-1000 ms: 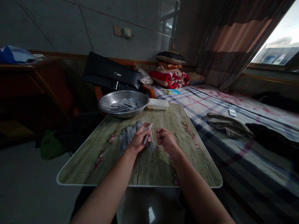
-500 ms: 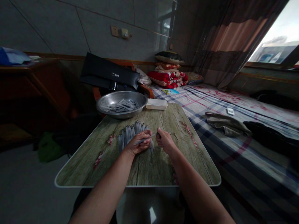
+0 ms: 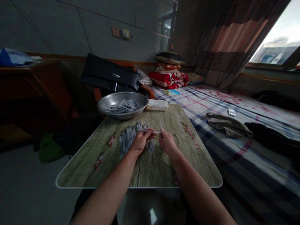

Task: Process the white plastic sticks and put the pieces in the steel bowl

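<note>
My left hand [image 3: 142, 141] and my right hand [image 3: 167, 142] are over a wood-patterned folding table top [image 3: 150, 168]. Between them runs a thin clear plastic tube [image 3: 150, 132], held level. My left fingers grip one end, and my right fingertips pinch the other. Under and beside my left hand lies a close-set group of similar clear tubes [image 3: 127, 140], partly hidden by that hand. At the table's far edge, a steel bowl [image 3: 123, 97] holds a loose pile of tubes [image 3: 123, 107].
A white plastic tray [image 3: 157, 105] stands at the table's far edge. To the right is a bed with a checked sheet, a folded cloth [image 3: 227, 125] and dark clothing [image 3: 269, 139]. Red bedding [image 3: 167, 79] is stacked beyond, and a black flat object [image 3: 109, 72] leans on a chair.
The tube has swung from nearly upright in my left hand to level, and my right hand has closed on its far end. My hands have moved slightly apart.
</note>
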